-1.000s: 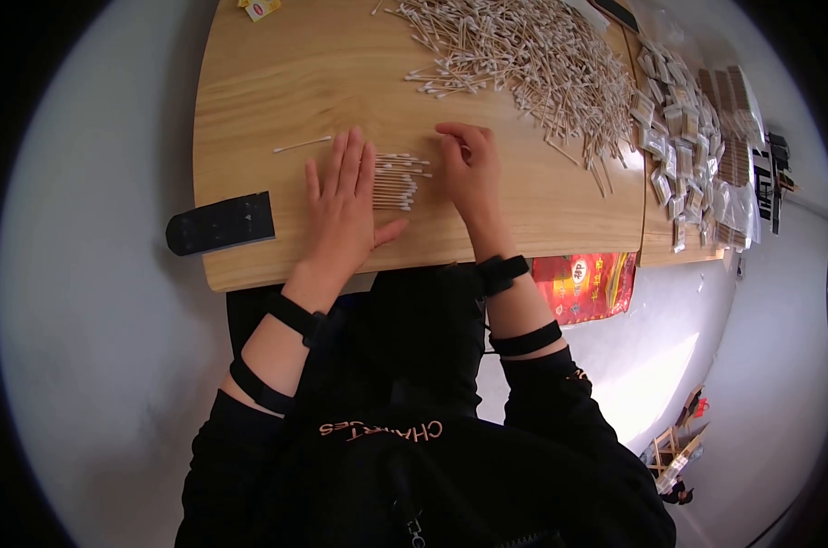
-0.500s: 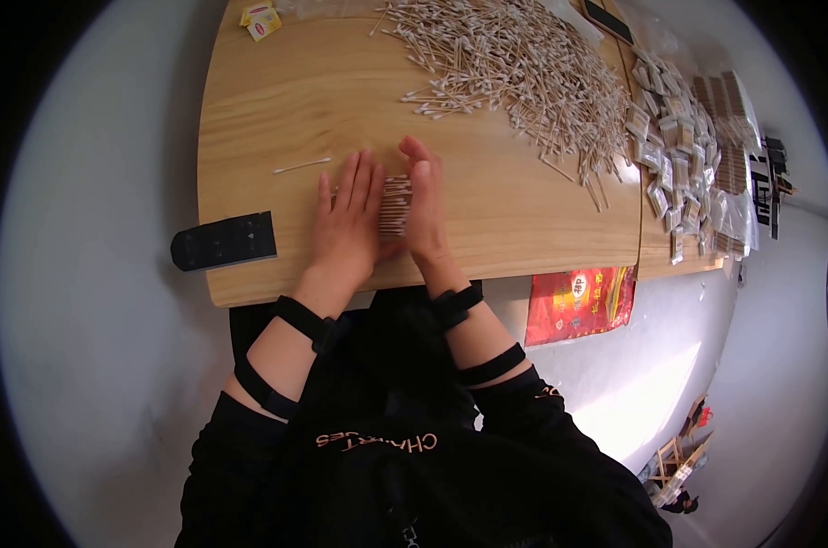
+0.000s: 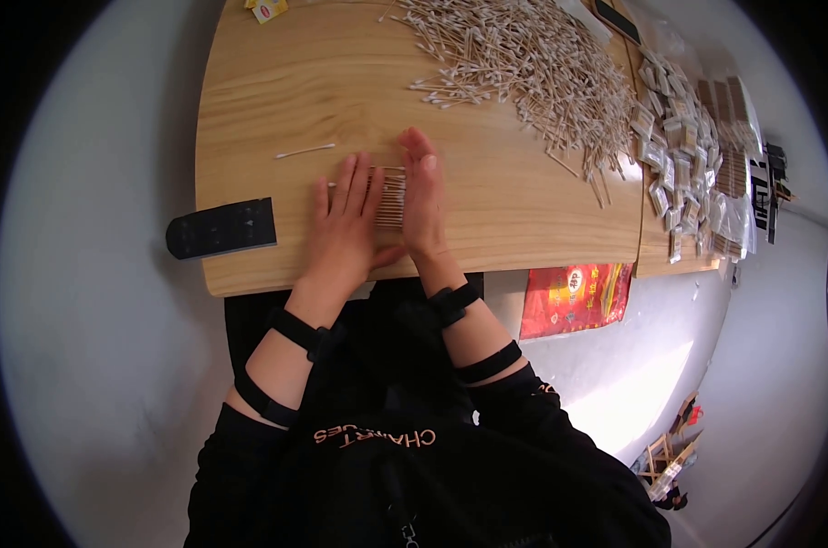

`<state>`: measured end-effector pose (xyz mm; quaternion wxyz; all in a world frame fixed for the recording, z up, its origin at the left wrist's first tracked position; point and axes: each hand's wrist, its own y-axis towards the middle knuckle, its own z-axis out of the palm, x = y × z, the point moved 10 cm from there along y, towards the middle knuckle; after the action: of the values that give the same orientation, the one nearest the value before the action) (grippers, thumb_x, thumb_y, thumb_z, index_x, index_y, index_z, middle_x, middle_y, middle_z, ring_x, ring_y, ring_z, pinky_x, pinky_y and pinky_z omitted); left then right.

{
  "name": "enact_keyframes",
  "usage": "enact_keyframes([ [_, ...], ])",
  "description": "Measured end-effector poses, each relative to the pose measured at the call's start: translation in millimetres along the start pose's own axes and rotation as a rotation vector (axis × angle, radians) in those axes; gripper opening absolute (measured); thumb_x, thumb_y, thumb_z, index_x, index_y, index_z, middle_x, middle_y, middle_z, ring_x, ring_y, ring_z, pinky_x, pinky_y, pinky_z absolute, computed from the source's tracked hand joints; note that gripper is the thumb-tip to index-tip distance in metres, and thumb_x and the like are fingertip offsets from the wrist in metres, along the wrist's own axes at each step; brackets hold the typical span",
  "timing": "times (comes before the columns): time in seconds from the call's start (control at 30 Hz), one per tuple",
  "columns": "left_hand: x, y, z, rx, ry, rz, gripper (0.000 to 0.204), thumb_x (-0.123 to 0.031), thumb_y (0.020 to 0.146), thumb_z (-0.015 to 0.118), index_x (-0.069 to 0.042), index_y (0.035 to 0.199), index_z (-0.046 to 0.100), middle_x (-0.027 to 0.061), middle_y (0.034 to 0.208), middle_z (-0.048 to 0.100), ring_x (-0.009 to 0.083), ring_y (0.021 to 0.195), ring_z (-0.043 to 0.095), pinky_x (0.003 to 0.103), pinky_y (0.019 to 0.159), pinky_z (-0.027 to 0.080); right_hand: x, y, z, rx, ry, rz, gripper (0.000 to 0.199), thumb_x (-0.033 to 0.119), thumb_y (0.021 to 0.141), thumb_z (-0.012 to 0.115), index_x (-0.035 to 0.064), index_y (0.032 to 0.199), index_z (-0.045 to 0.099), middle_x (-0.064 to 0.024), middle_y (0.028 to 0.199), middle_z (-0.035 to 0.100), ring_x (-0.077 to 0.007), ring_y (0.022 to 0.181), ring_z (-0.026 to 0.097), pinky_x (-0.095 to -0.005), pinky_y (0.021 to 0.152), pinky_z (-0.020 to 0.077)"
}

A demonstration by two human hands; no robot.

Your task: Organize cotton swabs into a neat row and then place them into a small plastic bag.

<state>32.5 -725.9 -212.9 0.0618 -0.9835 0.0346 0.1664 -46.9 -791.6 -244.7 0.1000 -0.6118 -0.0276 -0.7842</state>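
Note:
A row of cotton swabs [image 3: 390, 199] lies side by side on the wooden table between my two hands. My left hand [image 3: 343, 215] is flat over the left part of the row with its fingers stretched out, hiding some of the swabs. On the other side, my right hand [image 3: 423, 201] stands on its edge, fingers extended, its palm against the swabs' right ends. One loose cotton swab [image 3: 305, 151] rests by itself beyond my left fingertips. A large heap of cotton swabs [image 3: 533, 68] spreads over the far right of the table.
A dark flat block [image 3: 222, 228] overhangs the table's left edge. Yellow packets [image 3: 270, 10] lie at the far left. Many small clear packs of swabs [image 3: 674, 164] crowd the right side, near a dark phone [image 3: 618, 20]. Below the table's front edge is a red bag [image 3: 574, 300].
My left hand has slid slightly left and its thumb now shows, so more of the swab row is visible. My right hand stays beside the row. The view has shifted slightly.

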Motion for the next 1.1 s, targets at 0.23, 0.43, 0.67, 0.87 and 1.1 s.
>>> enact_keyframes([
  [0.23,-3.1,2.2,-3.2,-0.028,-0.101,0.005,0.103,-0.036,0.065,0.079,-0.004,0.146,0.024,0.0127,0.155,0.015,0.0262,0.145,0.01,0.055,0.113,0.011,2.4,0.4,-13.0,-0.084,0.076,-0.022,0.06,0.044,0.1,0.033,-0.0004,0.14,0.032,-0.0141,0.139,0.039,-0.023,0.134,0.031,-0.037,0.114,0.0187],
  [0.43,-8.3,15.7,2.0,0.012,0.021,-0.005,0.102,-0.048,0.067,0.075,-0.001,0.144,0.027,0.0124,0.155,0.016,0.0248,0.144,0.011,0.054,0.114,0.011,13.7,3.4,-13.3,-0.115,-0.059,-0.072,0.046,0.027,0.097,0.046,-0.0015,0.133,0.04,-0.0145,0.133,0.042,-0.0255,0.13,0.037,-0.0375,0.11,0.028],
  [0.67,-1.3,-2.0,-1.5,-0.074,-0.094,-0.014,0.104,-0.048,0.066,0.076,-0.004,0.146,0.025,0.0126,0.155,0.016,0.026,0.144,0.013,0.054,0.114,0.011,56.5,-11.7,-10.6,0.032,-0.87,-0.406,0.029,0.004,0.069,0.075,0.0068,0.096,0.066,-0.0149,0.11,0.049,-0.034,0.115,0.049,-0.0399,0.094,0.0436],
  [0.87,0.5,-4.8,-1.9,-0.067,-0.083,-0.011,0.105,-0.049,0.066,0.077,-0.007,0.147,0.024,0.0126,0.155,0.015,0.0266,0.144,0.012,0.054,0.114,0.011,55.7,-11.6,-9.5,0.051,-0.895,-0.452,0.019,0.002,0.065,0.075,0.0054,0.081,0.064,-0.013,0.102,0.052,-0.0329,0.105,0.052,-0.0405,0.086,0.0455],
  [1.1,-0.2,-8.3,-1.5,-0.045,-0.074,0.008,0.104,-0.045,0.067,0.077,-0.009,0.148,0.023,0.0129,0.156,0.013,0.0286,0.144,0.011,0.055,0.113,0.012,56.4,-16.6,-5.5,0.072,-0.912,-0.526,0.018,0.003,0.067,0.074,0.0058,0.081,0.063,-0.0121,0.099,0.053,-0.0315,0.1,0.053,-0.04,0.083,0.0455],
])
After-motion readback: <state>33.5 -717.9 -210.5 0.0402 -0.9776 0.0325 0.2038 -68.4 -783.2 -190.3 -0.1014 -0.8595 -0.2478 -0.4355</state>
